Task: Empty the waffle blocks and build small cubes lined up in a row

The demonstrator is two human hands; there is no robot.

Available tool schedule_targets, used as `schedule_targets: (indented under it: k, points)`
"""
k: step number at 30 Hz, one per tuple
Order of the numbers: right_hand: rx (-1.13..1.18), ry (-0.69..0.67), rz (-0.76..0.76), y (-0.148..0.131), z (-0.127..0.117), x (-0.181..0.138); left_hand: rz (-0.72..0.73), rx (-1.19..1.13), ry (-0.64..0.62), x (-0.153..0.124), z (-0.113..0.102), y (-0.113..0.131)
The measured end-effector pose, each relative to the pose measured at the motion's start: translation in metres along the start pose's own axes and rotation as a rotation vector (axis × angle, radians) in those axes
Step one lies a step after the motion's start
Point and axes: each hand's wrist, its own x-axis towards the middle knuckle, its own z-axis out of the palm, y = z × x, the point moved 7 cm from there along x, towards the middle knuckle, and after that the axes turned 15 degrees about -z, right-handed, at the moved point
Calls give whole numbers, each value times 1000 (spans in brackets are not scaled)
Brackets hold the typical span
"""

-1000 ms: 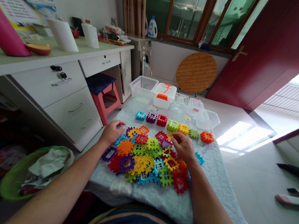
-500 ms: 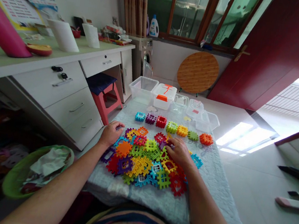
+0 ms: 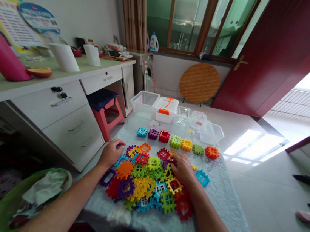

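Colourful notched plastic building pieces (image 3: 145, 187) lie in a loose pile on the cloth-covered table. My left hand (image 3: 111, 153) rests at the pile's left edge, its fingers curled in; whatever they hold, if anything, is hidden. Over the right part of the pile lies my right hand (image 3: 182, 168), fingers bent together beside a purple piece (image 3: 166, 163); their grip is hidden. Behind the pile runs a row of pieces grouped by colour, from a blue block (image 3: 142, 132) through a red block (image 3: 164, 136) and a yellow block (image 3: 186, 145) to an orange stack (image 3: 212, 152).
Clear plastic boxes stand along the table's far edge, among them a large open bin (image 3: 144, 105) and a white-lidded box (image 3: 166, 110) with orange clips. A pink stool (image 3: 109, 119) and a white desk (image 3: 66, 115) are on the left, near a green basket (image 3: 3, 202).
The view has tilted up, so everything sits lower in the picture. My left fingers look more curled. My right hand stays at the same part of the pile.
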Motion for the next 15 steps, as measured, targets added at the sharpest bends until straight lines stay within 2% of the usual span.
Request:
schedule_targets:
  k: [15]
  points:
    - [-25, 48, 16, 2, -3, -3, -14, 3, -7, 0, 1, -5]
